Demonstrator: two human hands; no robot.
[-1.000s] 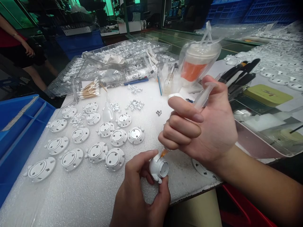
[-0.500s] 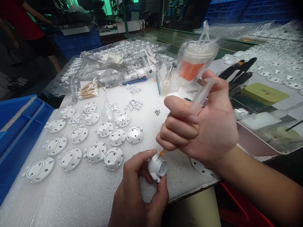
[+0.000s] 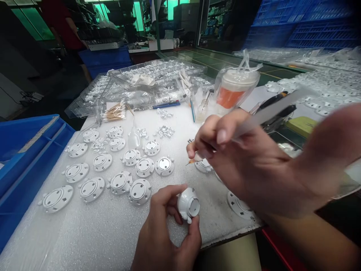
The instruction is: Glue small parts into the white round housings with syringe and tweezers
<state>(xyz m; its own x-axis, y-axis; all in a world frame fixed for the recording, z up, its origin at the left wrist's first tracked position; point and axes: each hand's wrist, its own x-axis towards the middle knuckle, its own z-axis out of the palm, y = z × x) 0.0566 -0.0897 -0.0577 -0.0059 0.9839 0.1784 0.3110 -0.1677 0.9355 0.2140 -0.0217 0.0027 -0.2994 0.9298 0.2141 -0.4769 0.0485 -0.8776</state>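
Between the thumb and fingers of my left hand (image 3: 165, 229) is a small white rounded part (image 3: 186, 199), with a round recessed face and a small knob at its lower edge. My right hand (image 3: 254, 165), partly smeared by motion, has its fingers curled round a translucent syringe (image 3: 262, 114), its thumb off to the right. An orange-based needle (image 3: 191, 161) sticks out below those fingers, above and apart from the white part. Several white disc-shaped pieces (image 3: 144, 167) with dark holes lie on the foam-topped table (image 3: 93, 233), left of my hands.
Cotton swabs (image 3: 114, 112), small white parts (image 3: 165, 131) and a bagged cup (image 3: 229, 90) stand farther back. Clear trays (image 3: 166, 69) of white parts lie behind. A blue bin (image 3: 34, 150) is at left, and a person in a red top (image 3: 60, 26) is in the background.
The needle has come off the white part and moved up. My right thumb has swung away from the syringe's plunger end. My left hand keeps its hold; the view has tilted up slightly.
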